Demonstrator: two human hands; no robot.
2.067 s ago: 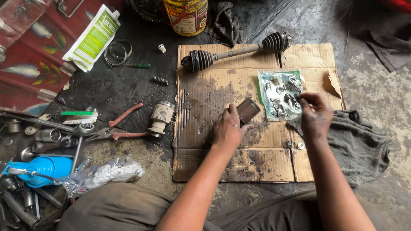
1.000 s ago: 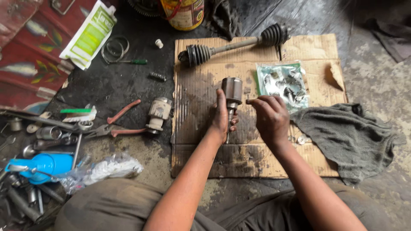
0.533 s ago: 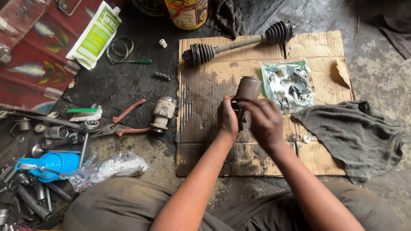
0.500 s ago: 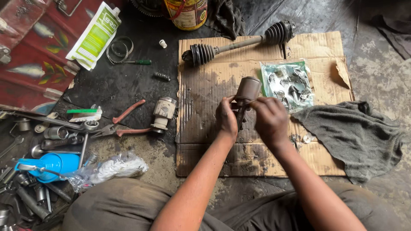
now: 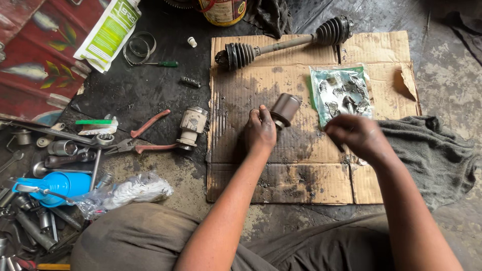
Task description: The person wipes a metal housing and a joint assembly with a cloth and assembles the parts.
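Note:
My left hand (image 5: 259, 131) grips a greasy metal joint cup (image 5: 285, 109) by its stem and holds it tilted above the stained cardboard sheet (image 5: 241, 90). My right hand (image 5: 357, 136) is a little to its right, blurred, fingers bunched, just below a clear plastic bag of greasy parts (image 5: 340, 91). Whether that hand pinches something small cannot be made out. A drive shaft with two rubber boots (image 5: 281, 44) lies across the far edge of the cardboard.
A grey rag (image 5: 432, 155) lies at the right. Left of the cardboard are another joint piece (image 5: 191, 125), red-handled pliers (image 5: 143, 143), sockets and wrenches (image 5: 65, 148), a blue can (image 5: 52, 184), a screwdriver (image 5: 158, 63) and a green-white tube (image 5: 108, 31). A tin (image 5: 221, 10) stands at the back.
My right hand has left the cup and moved right toward the plastic bag. My left hand still holds the cup, now tilted with its open end toward the far right.

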